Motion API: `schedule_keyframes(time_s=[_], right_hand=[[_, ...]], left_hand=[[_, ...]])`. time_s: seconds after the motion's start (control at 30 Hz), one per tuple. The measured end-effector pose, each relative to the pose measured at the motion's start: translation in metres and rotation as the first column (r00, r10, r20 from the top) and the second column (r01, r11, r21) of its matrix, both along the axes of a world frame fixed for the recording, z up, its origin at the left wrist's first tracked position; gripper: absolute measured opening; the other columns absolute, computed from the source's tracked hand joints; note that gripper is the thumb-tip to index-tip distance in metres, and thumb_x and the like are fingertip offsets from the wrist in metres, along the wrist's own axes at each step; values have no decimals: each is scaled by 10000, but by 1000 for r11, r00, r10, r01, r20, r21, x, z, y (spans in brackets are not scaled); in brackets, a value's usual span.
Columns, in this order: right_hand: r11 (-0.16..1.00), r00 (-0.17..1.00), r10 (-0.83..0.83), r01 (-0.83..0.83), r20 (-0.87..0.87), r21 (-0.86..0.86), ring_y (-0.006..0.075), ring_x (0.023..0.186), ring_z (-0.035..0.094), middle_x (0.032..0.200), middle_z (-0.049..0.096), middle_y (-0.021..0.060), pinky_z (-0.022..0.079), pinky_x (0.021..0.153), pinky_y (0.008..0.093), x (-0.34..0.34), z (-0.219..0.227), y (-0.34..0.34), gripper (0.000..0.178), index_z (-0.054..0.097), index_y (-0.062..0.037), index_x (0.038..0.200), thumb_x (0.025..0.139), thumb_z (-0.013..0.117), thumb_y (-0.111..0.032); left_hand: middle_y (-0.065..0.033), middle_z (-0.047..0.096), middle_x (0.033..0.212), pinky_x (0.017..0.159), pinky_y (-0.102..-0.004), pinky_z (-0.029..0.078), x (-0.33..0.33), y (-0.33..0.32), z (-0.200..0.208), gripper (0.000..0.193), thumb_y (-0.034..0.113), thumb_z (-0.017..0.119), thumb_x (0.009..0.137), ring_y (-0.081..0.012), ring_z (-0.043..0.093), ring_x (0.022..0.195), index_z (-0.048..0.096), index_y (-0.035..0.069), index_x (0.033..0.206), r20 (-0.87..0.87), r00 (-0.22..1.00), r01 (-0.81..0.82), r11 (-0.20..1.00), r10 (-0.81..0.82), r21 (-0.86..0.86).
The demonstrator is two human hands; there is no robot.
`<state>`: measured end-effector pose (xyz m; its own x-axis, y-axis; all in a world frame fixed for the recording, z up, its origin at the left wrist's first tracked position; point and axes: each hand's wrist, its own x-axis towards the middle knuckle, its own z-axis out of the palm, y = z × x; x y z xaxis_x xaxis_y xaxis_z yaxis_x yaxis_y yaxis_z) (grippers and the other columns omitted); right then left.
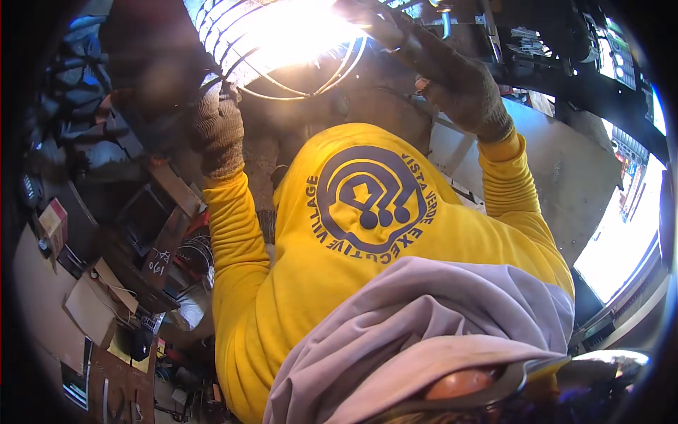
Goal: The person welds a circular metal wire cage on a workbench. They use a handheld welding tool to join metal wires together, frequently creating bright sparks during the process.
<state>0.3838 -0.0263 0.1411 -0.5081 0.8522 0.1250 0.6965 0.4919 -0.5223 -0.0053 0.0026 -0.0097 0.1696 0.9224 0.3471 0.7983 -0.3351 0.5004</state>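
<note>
My left hand (220,131), in a knitted work glove, is closed at the near left edge of a round wire cage (284,97) with curved ribs. Its fingertips meet the wires there. My right hand (466,97), gloved too, is closed around a dark welding torch (402,39) that slants up and left toward the cage. A white glare (304,28) burns at the torch's far end and hides the work point and much of the cage. Beside my left hand, a dark, blurred brown shape (152,46) covers the upper left; its kind I cannot make out.
A grey sheet panel (558,169) stands to the right, near a bright opening (628,226). On the left are a dark steel beam (161,254), coiled wire (194,254), an open cardboard box (90,311) and a small red box (53,219) amid clutter.
</note>
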Motion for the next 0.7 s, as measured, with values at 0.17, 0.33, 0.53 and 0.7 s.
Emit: schedule_keyframes(time_s=[0.17, 0.33, 0.53, 0.7], right_hand=[[989, 989, -141, 143, 52, -44, 219, 954, 707, 1266, 668, 159, 565, 792, 284, -6, 9, -2, 585, 520, -80, 1445, 891, 704, -110], [994, 991, -44, 30, 125, 105, 156, 747, 688, 967, 718, 104, 554, 656, 312, -1, 11, 2, 678, 436, -94, 1503, 895, 724, -168], [955, 973, -231, 231, 22, -186, 171, 762, 700, 933, 718, 118, 556, 685, 321, -5, 11, -7, 655, 440, -99, 1501, 907, 709, -155], [948, 973, -230, 230, 29, -220, 242, 879, 725, 1019, 722, 161, 567, 757, 339, -2, 11, -7, 684, 455, -100, 1491, 874, 743, -169]], left_hand=[[-63, 716, 921, 715, -374, 532, 17, 1, -5, 141, 205, 700, 910, -249, 684, 814, 729, 133, 1028, -13, 991, -124, 959, 132, 253], [7, 714, 915, 691, -349, 552, 19, 2, -11, 168, 331, 713, 923, -197, 688, 795, 736, 188, 1007, -338, 897, -131, 902, 285, 412], [-135, 725, 1113, 874, -355, 557, 19, 0, -8, 235, 134, 729, 910, -274, 700, 1000, 716, 36, 1123, -45, 990, -118, 957, 134, 264], [-128, 741, 1038, 814, -336, 579, 18, -1, -2, 195, 95, 769, 867, -253, 720, 901, 732, 23, 1044, -88, 988, -99, 961, 126, 258]])
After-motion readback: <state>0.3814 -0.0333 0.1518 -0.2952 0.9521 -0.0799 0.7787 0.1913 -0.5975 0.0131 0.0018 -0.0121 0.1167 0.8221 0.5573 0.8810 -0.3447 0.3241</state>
